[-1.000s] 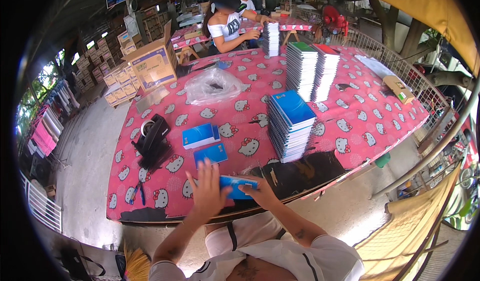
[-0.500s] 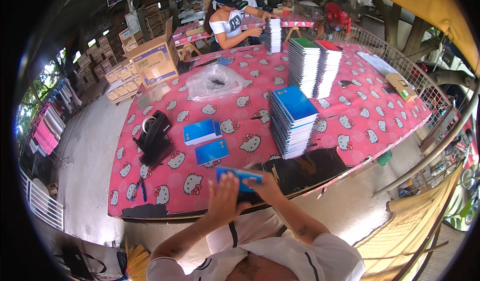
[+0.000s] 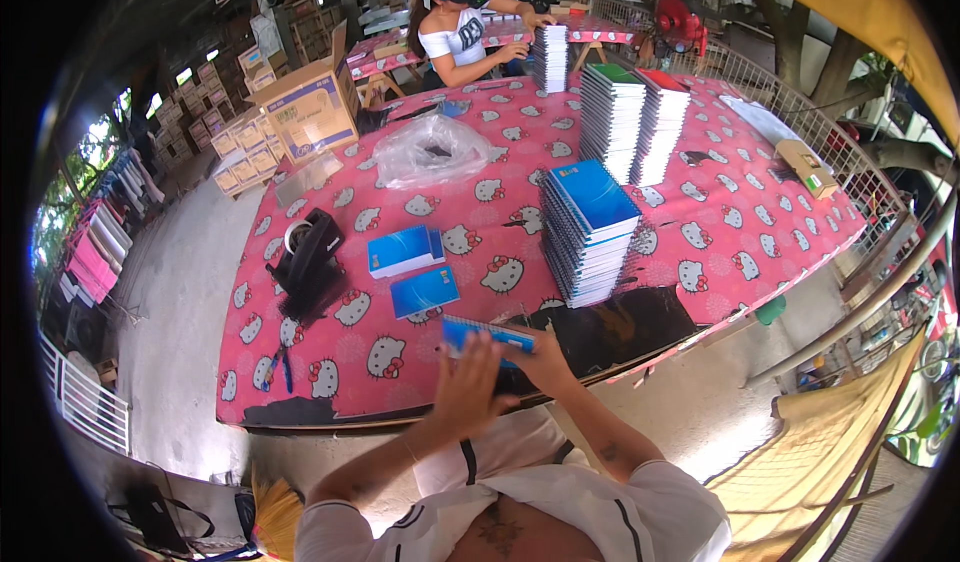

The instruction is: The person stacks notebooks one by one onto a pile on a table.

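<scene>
A small blue spiral notebook (image 3: pixel 487 333) is held up over the table's near edge, its long side facing me. Gripping its right end is my right hand (image 3: pixel 547 364), with the fingers partly hidden behind it. My left hand (image 3: pixel 468 387) has its fingers stretched out against the near side of the notebook and its thumb apart. Just beyond lie a single blue notebook (image 3: pixel 424 292) and a low pile of blue notebooks (image 3: pixel 402 252). To the right rises a tall stack of blue spiral notebooks (image 3: pixel 592 237).
A black tape dispenser (image 3: pixel 308 252) and pliers (image 3: pixel 284 367) lie left on the pink table (image 3: pixel 370 392). Farther back are clear plastic wrap (image 3: pixel 425 157), a carton (image 3: pixel 310 117), green-topped notebooks (image 3: pixel 612 122) and red-topped notebooks (image 3: pixel 657 127). A co-worker (image 3: pixel 465 37) handles a notebook stack (image 3: pixel 551 60).
The notebook in my right hand has tipped up, showing more of its long edge. My left hand has shifted slightly right along it. The other notebooks stay in place.
</scene>
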The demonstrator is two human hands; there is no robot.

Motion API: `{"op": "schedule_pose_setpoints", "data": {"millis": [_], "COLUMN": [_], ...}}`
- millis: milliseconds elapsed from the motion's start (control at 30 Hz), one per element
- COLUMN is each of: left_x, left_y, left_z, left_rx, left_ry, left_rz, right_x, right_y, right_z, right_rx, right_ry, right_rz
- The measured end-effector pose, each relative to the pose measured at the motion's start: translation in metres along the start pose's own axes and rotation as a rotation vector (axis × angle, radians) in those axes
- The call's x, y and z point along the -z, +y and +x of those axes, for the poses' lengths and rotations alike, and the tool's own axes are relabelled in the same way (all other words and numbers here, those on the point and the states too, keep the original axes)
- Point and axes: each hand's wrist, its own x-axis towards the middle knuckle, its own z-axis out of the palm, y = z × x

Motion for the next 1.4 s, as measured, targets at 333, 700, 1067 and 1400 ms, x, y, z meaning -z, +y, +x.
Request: {"op": "schedule_pose_setpoints", "data": {"millis": [333,700,1067,1400], "left_x": [-0.002,-0.006,0.016,0.022], "left_y": [0.008,-0.002,-0.027,-0.018], "left_z": [0.021,0.025,0.05,0.06], "left_rx": [0.052,0.023,0.038,0.076], "left_ry": [0.034,-0.013,0.164,0.173], "left_rz": [-0.044,0.0,-0.27,-0.3], "right_x": [0.009,0.008,0.006,0.007], "right_y": [0.045,0.049,0.036,0.04], "right_z": [0.005,0.01,0.01,0.013], "right_rx": [0.061,0.026,0.041,0.086], "right_ry": [-0.067,-0.087,-0.054,-0.044], "right_rz": [-0.164,-0.243,-0.317,-0.291]}}
